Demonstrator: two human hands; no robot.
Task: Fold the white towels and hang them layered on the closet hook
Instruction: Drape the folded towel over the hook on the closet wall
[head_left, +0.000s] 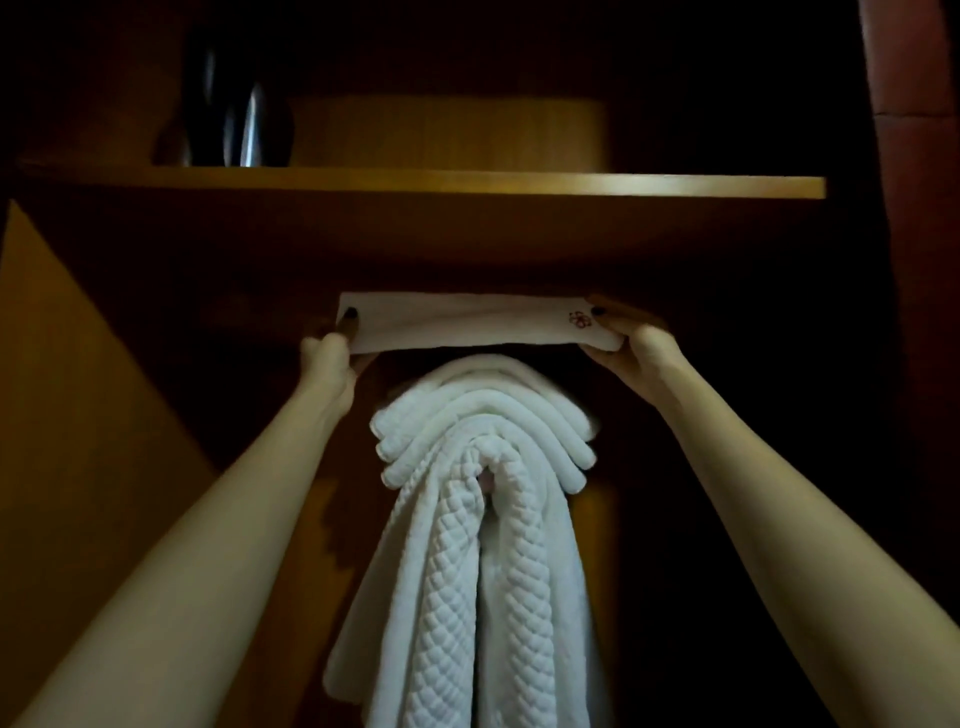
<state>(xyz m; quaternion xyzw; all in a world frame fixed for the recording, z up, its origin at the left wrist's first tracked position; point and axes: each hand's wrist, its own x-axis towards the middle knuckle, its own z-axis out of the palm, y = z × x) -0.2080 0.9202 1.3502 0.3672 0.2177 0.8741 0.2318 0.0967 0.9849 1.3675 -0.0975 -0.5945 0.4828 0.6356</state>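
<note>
Several white towels (483, 431) already hung draped in layers over the closet hook, which lay hidden beneath them. A quilted towel (457, 597) fell longest at the near front. One more folded towel (467, 322) was held flat just above the stack, under the wooden shelf (467, 187). The left hand (332, 353) pinched its left end and the right hand (631, 343) its right end, so each grip was closed on cloth. The task looked close to done: this towel had yet to be lowered and draped over the top layer. Whether more towels waited could not be told. A small red flower-like emblem (580, 319) marked the folded towel's right corner, and no writing was legible.
</note>
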